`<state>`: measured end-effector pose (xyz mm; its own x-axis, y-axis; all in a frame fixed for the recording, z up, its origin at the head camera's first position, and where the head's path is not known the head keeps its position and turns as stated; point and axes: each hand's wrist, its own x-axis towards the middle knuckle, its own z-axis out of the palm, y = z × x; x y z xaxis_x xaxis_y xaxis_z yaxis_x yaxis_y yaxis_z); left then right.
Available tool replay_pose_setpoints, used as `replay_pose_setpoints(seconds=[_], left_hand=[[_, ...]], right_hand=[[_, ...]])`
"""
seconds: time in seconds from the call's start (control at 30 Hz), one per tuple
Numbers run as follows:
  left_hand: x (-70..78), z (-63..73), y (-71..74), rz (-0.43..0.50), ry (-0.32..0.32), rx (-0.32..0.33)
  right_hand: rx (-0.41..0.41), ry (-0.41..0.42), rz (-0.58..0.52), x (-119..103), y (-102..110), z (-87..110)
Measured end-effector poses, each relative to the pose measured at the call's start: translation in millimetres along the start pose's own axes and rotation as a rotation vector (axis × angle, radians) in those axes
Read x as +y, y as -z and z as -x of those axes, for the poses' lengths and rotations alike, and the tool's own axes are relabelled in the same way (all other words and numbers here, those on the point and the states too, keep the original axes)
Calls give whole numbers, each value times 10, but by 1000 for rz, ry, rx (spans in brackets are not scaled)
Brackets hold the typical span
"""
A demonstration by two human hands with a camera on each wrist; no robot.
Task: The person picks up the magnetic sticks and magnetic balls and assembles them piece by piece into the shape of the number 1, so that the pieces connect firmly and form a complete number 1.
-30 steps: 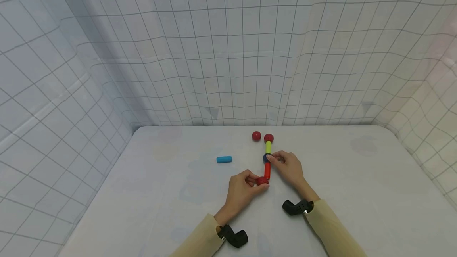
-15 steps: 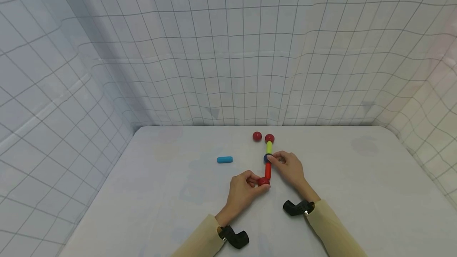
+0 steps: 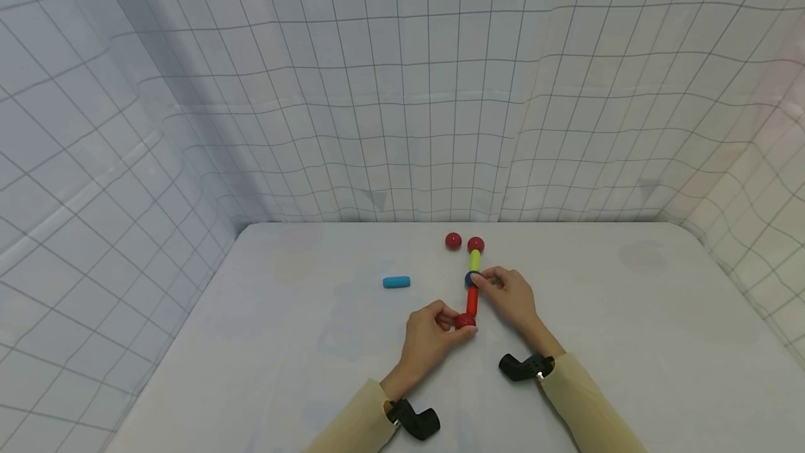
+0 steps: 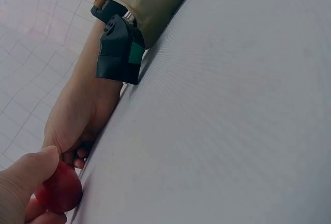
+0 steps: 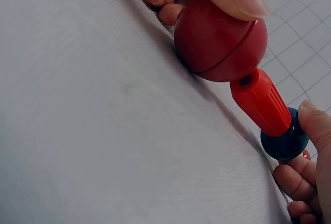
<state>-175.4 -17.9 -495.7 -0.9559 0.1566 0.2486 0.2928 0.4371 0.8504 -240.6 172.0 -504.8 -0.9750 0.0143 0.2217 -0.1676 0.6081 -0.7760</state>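
My left hand [image 3: 428, 335] pinches a red ball [image 5: 221, 40] between thumb and fingers, low on the table. Against that ball lies the end of a red rod [image 5: 262, 102], whose other end meets a dark blue ball [image 5: 283, 140]. My right hand [image 3: 511, 296] grips the dark blue ball with thumb and fingertips. Beyond it, a yellow-green rod [image 3: 474, 260] runs away from me to a second red ball [image 3: 476, 245], all in one line. In the left wrist view the held red ball hides the rods.
A loose red ball [image 3: 453, 241] sits just left of the line's far end. To the left, a blue rod [image 3: 396, 282] lies alone on the white table [image 3: 302, 341]. Grid-patterned white sheets [image 3: 402, 103] hang behind and at both sides.
Both hands keep their hold. The hands and pieces shift only a few pixels rightward in the head view, as do the untouched pieces.
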Motion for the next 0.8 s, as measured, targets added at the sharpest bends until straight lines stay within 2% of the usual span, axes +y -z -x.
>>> replay_pose_setpoints(seconds=[0.3, 0.8], left_hand=[[20, -1, 2, 2, 6, -3], [24, -3, -8, -2, -24, 12]], right_hand=[[-3, -11, 4, 1, -4, -5], [5, 5, 13, 2, -6, -5]])
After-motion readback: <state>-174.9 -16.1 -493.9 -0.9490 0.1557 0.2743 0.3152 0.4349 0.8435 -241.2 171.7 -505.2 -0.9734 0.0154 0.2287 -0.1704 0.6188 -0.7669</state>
